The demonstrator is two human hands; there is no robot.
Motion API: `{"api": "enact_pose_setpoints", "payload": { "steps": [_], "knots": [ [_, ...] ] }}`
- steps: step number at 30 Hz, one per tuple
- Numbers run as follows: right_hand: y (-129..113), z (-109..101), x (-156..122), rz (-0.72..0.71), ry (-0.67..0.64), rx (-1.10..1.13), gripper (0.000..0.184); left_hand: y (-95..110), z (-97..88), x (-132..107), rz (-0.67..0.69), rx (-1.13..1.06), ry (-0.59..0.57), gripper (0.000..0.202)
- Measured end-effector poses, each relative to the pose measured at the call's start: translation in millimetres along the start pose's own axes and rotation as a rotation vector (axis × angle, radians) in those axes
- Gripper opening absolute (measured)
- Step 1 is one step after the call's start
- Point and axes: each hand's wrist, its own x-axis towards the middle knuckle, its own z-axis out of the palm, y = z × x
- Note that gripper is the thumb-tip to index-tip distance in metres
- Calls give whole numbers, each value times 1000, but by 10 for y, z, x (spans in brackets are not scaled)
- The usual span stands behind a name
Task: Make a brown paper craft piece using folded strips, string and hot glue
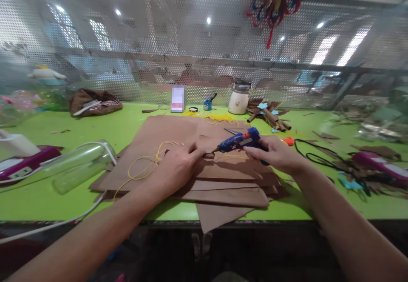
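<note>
My right hand (276,154) is closed round the handle of a blue hot glue gun (237,141). Its nozzle points left, at a small dark brown strip (208,155) beside my left fingertips. My left hand (178,165) lies over the stacked brown paper (172,129), fingers closed together near that strip; what they pinch is mostly hidden. Loops of yellow string (140,159) spread out to the left of this hand. Behind the glue gun a slim metal tool (231,131) lies on the paper, partly covered.
On the green table (127,122) stand a phone (177,99), a small blue jar (207,104) and a white lidded jar (239,99). Rolled brown paper (274,118) lies right of them. A clear bottle (84,167) and white cable are at left, a black cord (314,156) at right.
</note>
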Motion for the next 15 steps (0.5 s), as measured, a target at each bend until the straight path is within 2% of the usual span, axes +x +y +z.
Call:
{"api": "enact_pose_setpoints", "payload": {
  "steps": [6,15],
  "knots": [
    [32,-9,-1,-7,-28,-22,36,0,-19,-6,4,25,-6,26],
    [-113,75,9,-29,-12,-10,32,15,9,-8,6,-20,-2,24]
  ]
}}
